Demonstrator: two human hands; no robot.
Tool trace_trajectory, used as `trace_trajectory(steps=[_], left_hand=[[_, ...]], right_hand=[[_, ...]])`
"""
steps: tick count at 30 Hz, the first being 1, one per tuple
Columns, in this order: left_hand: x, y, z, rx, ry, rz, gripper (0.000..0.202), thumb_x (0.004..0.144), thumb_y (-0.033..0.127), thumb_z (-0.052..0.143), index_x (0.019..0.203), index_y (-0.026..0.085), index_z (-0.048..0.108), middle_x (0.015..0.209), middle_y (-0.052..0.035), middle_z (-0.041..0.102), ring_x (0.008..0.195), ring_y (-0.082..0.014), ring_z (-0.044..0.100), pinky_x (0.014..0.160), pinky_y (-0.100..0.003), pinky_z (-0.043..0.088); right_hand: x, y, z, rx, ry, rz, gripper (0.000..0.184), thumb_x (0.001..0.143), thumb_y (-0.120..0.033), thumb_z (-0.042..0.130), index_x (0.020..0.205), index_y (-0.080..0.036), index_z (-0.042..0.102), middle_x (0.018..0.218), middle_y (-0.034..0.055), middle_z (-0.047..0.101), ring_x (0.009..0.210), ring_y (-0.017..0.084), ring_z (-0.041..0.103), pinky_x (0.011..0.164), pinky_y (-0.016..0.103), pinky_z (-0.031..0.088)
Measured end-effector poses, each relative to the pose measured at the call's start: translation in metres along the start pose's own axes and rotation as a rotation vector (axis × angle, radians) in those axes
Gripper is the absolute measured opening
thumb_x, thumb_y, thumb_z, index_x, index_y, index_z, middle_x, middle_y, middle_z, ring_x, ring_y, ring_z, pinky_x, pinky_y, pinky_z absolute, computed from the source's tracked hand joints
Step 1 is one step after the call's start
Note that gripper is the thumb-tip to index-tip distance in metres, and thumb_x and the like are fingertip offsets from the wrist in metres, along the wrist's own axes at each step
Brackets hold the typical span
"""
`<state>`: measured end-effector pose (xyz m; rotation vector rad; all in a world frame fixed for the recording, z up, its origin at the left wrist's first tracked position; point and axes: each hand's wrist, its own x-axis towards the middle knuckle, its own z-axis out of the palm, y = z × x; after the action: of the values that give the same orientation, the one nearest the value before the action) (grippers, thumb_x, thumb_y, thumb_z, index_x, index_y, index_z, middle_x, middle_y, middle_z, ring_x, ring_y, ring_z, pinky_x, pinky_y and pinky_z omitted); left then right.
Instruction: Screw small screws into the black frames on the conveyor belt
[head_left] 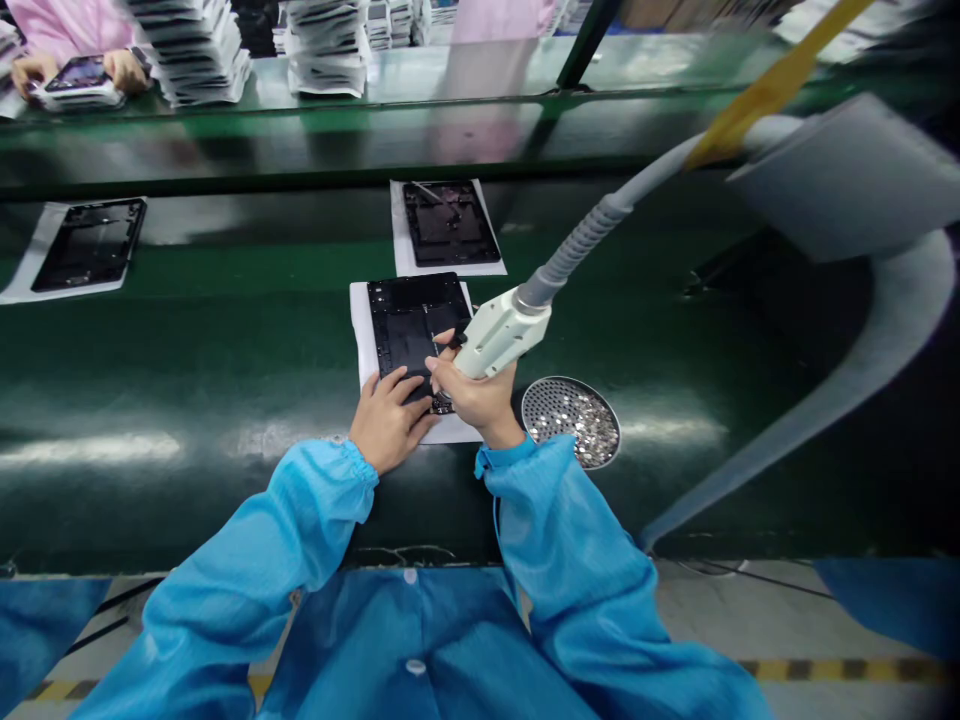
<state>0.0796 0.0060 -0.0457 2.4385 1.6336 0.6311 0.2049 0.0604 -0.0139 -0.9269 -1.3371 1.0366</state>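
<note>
A black tablet body (405,325) with its inner parts showing lies on a white sheet (363,340) in front of me. My left hand (390,420) rests open on its lower left part, fingers spread. My right hand (480,390) is closed around a white hand tool (501,335) with a grey hose (581,245) running up to the right. The tool's tip is hidden by my fingers, over the lower right of the tablet body. Beside my right wrist sits a round perforated metal dish (551,400) holding many small shiny metal pieces (592,425).
Another tablet body (450,225) lies on a sheet just beyond, and one (90,245) at the left. Stacks of white packets (326,45) stand on the far raised shelf (420,75). A co-worker's hands (124,70) hold a tablet there. A thick grey tube (825,410) arches at right.
</note>
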Motion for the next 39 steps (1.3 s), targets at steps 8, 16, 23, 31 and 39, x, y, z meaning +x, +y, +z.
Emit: trace_trajectory(steps=[8, 16, 23, 31, 39], left_hand=[[-0.001, -0.003, 0.0, 0.013, 0.003, 0.01, 0.025, 0.09, 0.039, 0.057, 0.104, 0.024, 0.073, 0.126, -0.0082, 0.064, 0.128, -0.0302, 0.048, 0.107, -0.054, 0.034], [-0.001, -0.007, 0.001, 0.011, 0.045, 0.036, 0.022, 0.089, 0.036, 0.06, 0.102, 0.023, 0.073, 0.124, -0.0084, 0.065, 0.127, -0.03, 0.05, 0.105, -0.054, 0.037], [-0.002, -0.012, -0.001, 0.021, 0.086, 0.042, 0.023, 0.089, 0.037, 0.06, 0.102, 0.023, 0.073, 0.122, -0.0087, 0.066, 0.126, -0.0298, 0.051, 0.104, -0.052, 0.039], [-0.001, -0.016, -0.003, 0.026, 0.093, 0.053, 0.023, 0.088, 0.037, 0.06, 0.1, 0.023, 0.073, 0.123, -0.0097, 0.066, 0.125, -0.0301, 0.052, 0.104, -0.052, 0.039], [-0.001, -0.016, -0.005, 0.028, 0.088, 0.062, 0.025, 0.089, 0.038, 0.058, 0.102, 0.021, 0.073, 0.123, -0.0111, 0.065, 0.125, -0.0306, 0.052, 0.103, -0.053, 0.041]], right_hand=[[0.007, -0.012, -0.016, 0.027, 0.126, -0.091, 0.026, 0.069, -0.021, 0.068, 0.093, -0.021, 0.058, 0.047, -0.0091, 0.055, 0.037, 0.011, 0.051, 0.044, 0.029, 0.046], [-0.004, -0.024, -0.085, 0.083, 0.277, -0.146, 0.021, 0.067, -0.015, 0.071, 0.084, -0.022, 0.064, 0.045, -0.0082, 0.054, 0.036, 0.011, 0.048, 0.044, 0.029, 0.046], [-0.011, -0.013, -0.093, 0.042, 0.309, -0.101, 0.025, 0.067, -0.017, 0.071, 0.089, -0.022, 0.063, 0.046, -0.0086, 0.056, 0.037, 0.012, 0.05, 0.045, 0.031, 0.046], [-0.008, -0.018, -0.086, 0.011, 0.289, -0.058, 0.025, 0.065, -0.02, 0.07, 0.089, -0.022, 0.062, 0.044, -0.0095, 0.055, 0.035, 0.012, 0.049, 0.042, 0.03, 0.044], [-0.007, -0.016, -0.086, 0.0, 0.282, -0.024, 0.021, 0.065, -0.018, 0.069, 0.084, -0.02, 0.061, 0.044, -0.0094, 0.056, 0.036, 0.011, 0.05, 0.045, 0.03, 0.045]])
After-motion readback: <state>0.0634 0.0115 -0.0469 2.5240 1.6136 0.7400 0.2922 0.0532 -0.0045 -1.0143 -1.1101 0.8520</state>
